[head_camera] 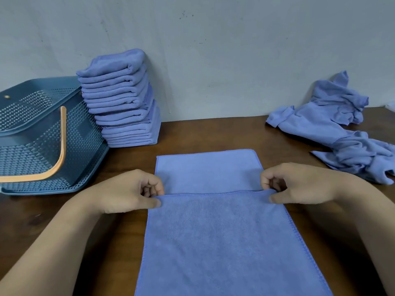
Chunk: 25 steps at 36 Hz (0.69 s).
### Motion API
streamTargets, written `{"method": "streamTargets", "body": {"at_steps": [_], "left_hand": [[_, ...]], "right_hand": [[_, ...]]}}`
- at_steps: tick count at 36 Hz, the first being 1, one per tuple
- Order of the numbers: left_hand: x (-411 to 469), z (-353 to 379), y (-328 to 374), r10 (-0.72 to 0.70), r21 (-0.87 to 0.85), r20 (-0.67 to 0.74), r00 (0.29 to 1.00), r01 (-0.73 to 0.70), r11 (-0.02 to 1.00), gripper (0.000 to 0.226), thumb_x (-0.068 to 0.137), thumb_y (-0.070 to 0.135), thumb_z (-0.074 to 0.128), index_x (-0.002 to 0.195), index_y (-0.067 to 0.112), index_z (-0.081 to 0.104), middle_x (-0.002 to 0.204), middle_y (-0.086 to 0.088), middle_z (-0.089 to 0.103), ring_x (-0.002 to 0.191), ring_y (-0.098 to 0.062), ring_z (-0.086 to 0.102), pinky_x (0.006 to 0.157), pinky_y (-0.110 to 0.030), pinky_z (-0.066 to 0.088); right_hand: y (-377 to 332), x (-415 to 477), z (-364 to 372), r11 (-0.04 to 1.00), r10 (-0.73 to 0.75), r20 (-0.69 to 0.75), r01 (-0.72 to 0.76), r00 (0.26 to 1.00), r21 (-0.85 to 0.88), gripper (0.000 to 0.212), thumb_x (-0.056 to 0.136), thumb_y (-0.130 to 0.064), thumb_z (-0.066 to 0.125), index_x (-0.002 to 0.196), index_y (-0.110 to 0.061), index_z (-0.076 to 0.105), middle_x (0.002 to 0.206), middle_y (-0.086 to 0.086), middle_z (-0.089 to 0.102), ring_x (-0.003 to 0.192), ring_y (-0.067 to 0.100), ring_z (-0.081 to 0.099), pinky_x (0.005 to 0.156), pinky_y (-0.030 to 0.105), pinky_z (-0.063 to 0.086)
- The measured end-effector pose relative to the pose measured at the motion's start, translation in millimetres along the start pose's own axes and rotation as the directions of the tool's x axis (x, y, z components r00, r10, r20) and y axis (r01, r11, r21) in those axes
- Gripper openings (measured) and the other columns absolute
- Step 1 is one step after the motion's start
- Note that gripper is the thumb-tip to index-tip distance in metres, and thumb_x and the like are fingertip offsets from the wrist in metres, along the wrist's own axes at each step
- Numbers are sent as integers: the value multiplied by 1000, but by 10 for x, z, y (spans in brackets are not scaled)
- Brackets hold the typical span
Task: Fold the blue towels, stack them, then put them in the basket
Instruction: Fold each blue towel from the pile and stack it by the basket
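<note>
- Both hands are clamped on one hemmed edge of the towel (213,242). My left hand (132,193) pinches its left corner and my right hand (292,184) pinches its right corner. They sit level, apart by the cloth's width.
- Far left, the basket (85,129) sits tilted on the table (213,133), its orange handle (61,146) toward me.
- Just right of it, the stack of folded towels (121,99) stands by the wall.
- Dead ahead, the towel lies flat with its long axis running straight away from me. The edge I hold crosses it partway up, and a single layer shows beyond, up to the far edge. I judge the next move carries my edge forward to that far edge. Neither hand is nearer to it, so both should travel together.
- Far right, the unfolded pile (346,135) waits, nearer my right hand.
</note>
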<state>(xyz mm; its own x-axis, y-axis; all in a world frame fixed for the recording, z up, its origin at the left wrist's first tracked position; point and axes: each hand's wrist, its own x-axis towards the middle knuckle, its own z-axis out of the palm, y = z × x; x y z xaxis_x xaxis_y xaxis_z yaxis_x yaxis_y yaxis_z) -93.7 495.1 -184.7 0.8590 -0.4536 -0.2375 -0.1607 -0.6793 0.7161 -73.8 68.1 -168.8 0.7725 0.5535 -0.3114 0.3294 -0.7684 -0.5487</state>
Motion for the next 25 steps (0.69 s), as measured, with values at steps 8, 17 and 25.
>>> {"method": "streamTargets", "body": {"at_steps": [8, 17, 25], "left_hand": [[-181, -116, 147, 176, -468, -101, 979, -203, 860, 17, 89, 11, 72, 88, -4, 64, 83, -31, 55, 79, -31, 52, 74, -39, 38], [379, 182, -19, -216, -582, -548, 808, -183, 792, 20, 105, 26, 66, 124, 20, 63, 99, -7, 72, 83, -18, 67, 82, -39, 53], [399, 209, -153, -107, -312, -474, 874, -53, 948, 19, 96, 19, 77, 104, 34, 69, 91, 0, 69, 82, -7, 64, 83, -33, 46]], "right_hand": [[-18, -144, -152, 810, -136, -170, 209, 976, 548, 8, 95, -4, 73, 97, 2, 68, 89, 30, 57, 84, 29, 52, 78, 36, 41], [26, 538, 281, 771, 215, -589, 234, 779, 592, 23, 105, -15, 60, 109, -37, 66, 84, 18, 60, 76, 22, 49, 75, 40, 38], [172, 605, 412, 954, 151, -603, 45, 783, 297, 24, 98, -13, 67, 95, -37, 72, 56, -12, 44, 53, 11, 37, 57, 29, 33]]}}
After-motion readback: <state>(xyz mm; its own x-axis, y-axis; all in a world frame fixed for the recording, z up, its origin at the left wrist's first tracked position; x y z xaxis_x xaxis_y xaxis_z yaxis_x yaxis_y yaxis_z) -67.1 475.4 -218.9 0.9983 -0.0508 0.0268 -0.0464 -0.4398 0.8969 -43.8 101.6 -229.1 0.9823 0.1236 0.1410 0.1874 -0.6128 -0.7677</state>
